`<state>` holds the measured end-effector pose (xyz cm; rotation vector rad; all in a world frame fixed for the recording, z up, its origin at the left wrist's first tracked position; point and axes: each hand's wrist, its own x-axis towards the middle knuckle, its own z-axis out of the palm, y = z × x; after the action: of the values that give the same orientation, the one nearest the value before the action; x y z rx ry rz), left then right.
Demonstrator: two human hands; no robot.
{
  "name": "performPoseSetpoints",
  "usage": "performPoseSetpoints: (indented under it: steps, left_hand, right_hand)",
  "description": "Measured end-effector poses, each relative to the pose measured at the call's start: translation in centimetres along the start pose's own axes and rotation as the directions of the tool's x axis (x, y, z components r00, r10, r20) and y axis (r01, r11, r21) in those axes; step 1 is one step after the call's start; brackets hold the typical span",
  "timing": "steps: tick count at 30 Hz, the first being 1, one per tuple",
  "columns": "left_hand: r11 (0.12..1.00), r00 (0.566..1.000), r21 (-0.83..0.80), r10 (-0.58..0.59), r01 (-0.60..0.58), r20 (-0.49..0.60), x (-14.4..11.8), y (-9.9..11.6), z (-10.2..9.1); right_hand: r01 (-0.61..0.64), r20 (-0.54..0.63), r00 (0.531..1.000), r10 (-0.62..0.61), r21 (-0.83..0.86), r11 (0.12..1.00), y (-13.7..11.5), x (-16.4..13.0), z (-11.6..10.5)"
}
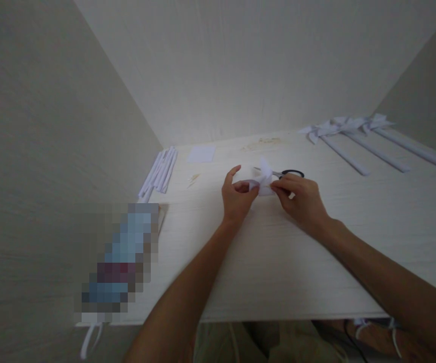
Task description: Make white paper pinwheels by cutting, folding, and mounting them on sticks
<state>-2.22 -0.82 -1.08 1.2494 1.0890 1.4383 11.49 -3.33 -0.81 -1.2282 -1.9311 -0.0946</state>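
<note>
Both forearms reach over the desk [278, 262]; left hand [236, 196] and right hand [301, 199] pinch folded paper [265, 179] between them, scissors [289, 174] just beyond.

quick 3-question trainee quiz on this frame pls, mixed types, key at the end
1. True or false: both hands, left hand and right hand, pinch the folded white paper.
2. What lies on the table just behind the paper? A) scissors B) a cup C) a stapler
3. Fill in: the bundle of plain white sticks lies at the table's far ____ side.

Key: 1 true; 2 A, the scissors; 3 left. The finished pinwheels lie far right.
</note>
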Motion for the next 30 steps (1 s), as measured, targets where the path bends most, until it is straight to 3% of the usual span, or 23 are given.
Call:
performPoseSetpoints:
  steps: [6, 30]
  left_hand:
    - [1.0, 1.0, -0.006, -0.028, 0.029, 0.011, -0.03, -0.01, -0.07]
    - [0.999, 0.999, -0.031, -0.025, 0.026, 0.028, 0.02, -0.04, -0.2]
  right_hand:
    - [-0.084, 0.004, 0.996, 0.084, 0.105, 0.991, 0.59, 0.09, 0.22]
    - [-0.045, 0.009, 0.999, 0.044, 0.142, 0.989, 0.59, 0.01, 0.15]
